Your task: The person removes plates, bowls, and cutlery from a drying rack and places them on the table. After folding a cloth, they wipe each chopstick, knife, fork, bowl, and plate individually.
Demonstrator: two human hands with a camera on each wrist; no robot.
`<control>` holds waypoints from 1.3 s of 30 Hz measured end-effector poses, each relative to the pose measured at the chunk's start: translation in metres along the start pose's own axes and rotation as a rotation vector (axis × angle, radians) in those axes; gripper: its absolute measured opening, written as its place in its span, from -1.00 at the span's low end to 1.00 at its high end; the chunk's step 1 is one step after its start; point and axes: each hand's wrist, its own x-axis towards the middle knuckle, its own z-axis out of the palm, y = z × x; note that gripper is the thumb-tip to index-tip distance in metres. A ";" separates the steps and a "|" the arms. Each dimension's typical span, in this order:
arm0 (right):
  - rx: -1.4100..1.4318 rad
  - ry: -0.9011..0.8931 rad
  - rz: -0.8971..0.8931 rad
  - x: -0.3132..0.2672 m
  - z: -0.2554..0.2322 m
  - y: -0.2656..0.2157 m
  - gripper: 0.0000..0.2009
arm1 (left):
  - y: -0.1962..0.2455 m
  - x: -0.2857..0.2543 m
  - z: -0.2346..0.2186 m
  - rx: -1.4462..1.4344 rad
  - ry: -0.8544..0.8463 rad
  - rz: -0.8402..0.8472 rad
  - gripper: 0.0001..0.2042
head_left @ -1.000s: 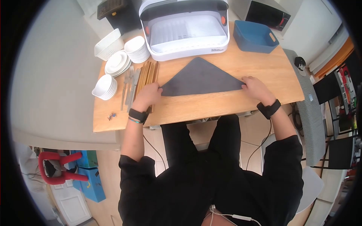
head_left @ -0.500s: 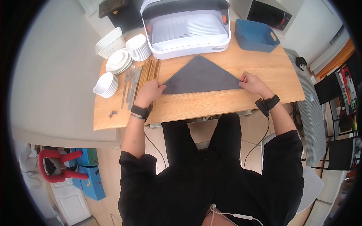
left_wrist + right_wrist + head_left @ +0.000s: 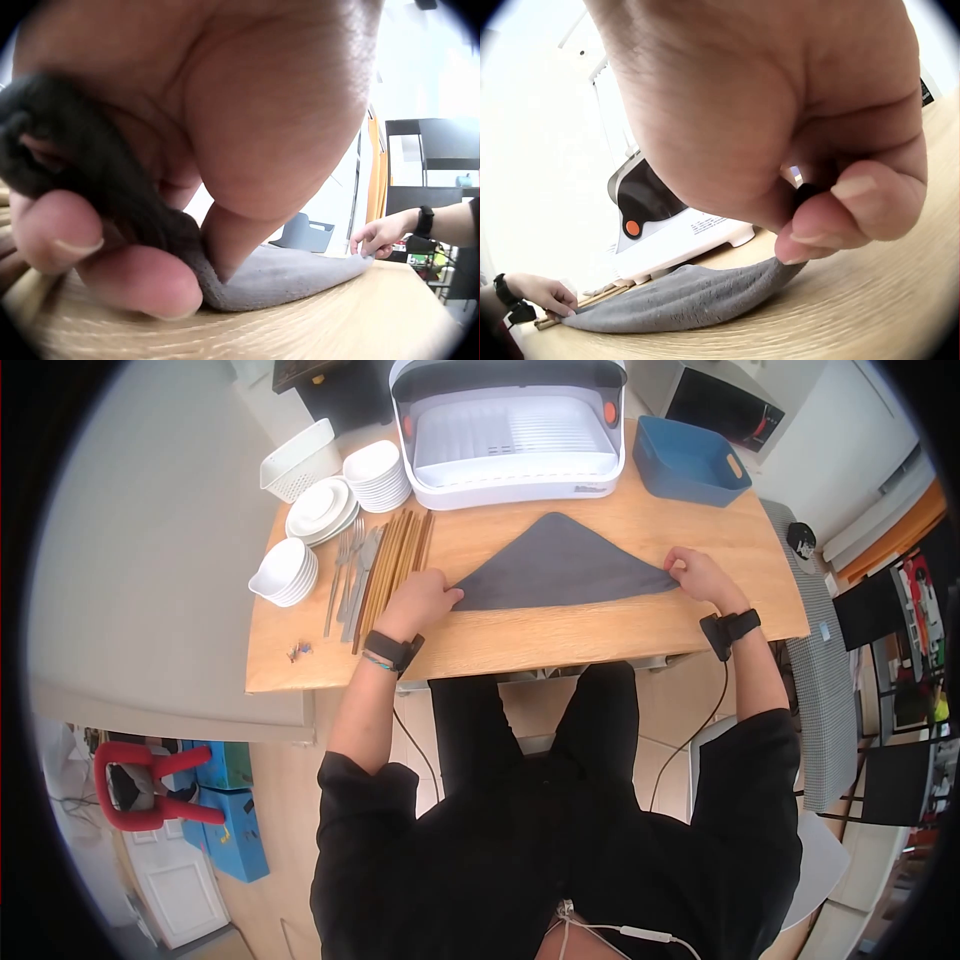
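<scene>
Head view: lying folded into a triangle on the table (image 3: 600, 635), grey cloth (image 3: 565, 570), with left hand (image 3: 420, 603) and right hand (image 3: 700, 575) pinching opposite corners. Left wrist view: gripping the corner between thumb and curled fingers (image 3: 135, 277). Right wrist view: pinching the other corner, just above the tabletop.

Since a second ago, both hands changed from lying flat on the grey cloth (image 3: 565, 568) to pinching its corners: the left hand (image 3: 425, 603) at frame centre-left, the right hand (image 3: 700, 575) at centre-right. The cloth's corners seem slightly lifted off the worktop (image 3: 560, 635).
</scene>
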 end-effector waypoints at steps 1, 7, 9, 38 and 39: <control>0.054 -0.074 0.125 -0.006 -0.005 -0.019 -0.89 | 0.001 -0.001 0.000 -0.029 -0.013 0.006 -0.70; 0.178 -0.121 0.238 -0.020 -0.025 -0.073 -0.88 | -0.003 -0.004 0.007 -0.075 -0.001 0.031 -0.72; 0.221 -0.128 0.200 -0.021 -0.023 -0.072 -0.88 | -0.003 -0.005 0.009 -0.030 0.016 0.040 -0.71; 0.268 -0.038 -0.600 0.019 0.168 -0.258 -0.68 | -0.029 -0.006 -0.020 -0.945 -0.337 -0.144 -0.68; 0.273 -0.029 -0.603 0.020 0.169 -0.256 -0.66 | -0.030 -0.005 -0.018 -0.946 -0.339 -0.144 -0.68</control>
